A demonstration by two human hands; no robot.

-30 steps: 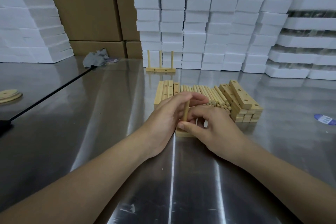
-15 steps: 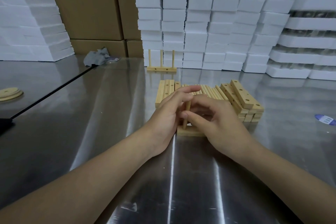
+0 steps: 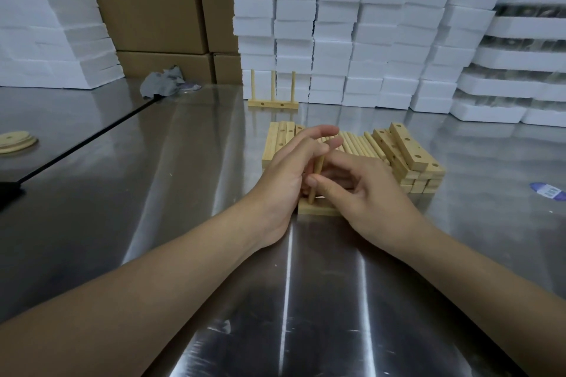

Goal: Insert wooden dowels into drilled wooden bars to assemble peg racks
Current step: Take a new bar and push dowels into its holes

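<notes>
**A:** What lies nearest the person?

**B:** A brushed, reflective steel table (image 3: 306, 300). Both bare forearms run in from six o'clock toward its middle.

**A:** And the hands?

**B:** They meet at twelve o'clock. The right hand (image 3: 367, 193) pinches a pale round wooden dowel (image 3: 317, 174) between its thumb and curled fingers. The dowel stands nearly upright, its foot in a short drilled wooden bar (image 3: 315, 210) lying flat on the steel under both hands. The left hand (image 3: 288, 168) sits just at nine o'clock of the dowel, fingers loosely stretched above its top, gripping nothing visible.

**A:** Behind them?

**B:** A heap of loose dowels (image 3: 358, 144) lies flat, with flat drilled bars (image 3: 280, 138) at its nine o'clock side and a stack of drilled bars (image 3: 407, 153) at its three o'clock side. Further off at twelve stands a finished peg rack (image 3: 272, 104), three pegs upright, well apart from the heap.

**A:** The edges?

**B:** White foam blocks (image 3: 367, 24) wall off twelve to three o'clock, with more at ten. Brown cardboard boxes (image 3: 153, 0) stand at eleven, a crumpled grey cloth (image 3: 164, 82) before them. A dark seam (image 3: 85, 141) crosses the steel from nine toward eleven, with round wooden discs (image 3: 16, 141) beyond it at nine. A blue-and-white label (image 3: 548, 191) lies at three. Steel shows between the forearms and out to either side.
</notes>
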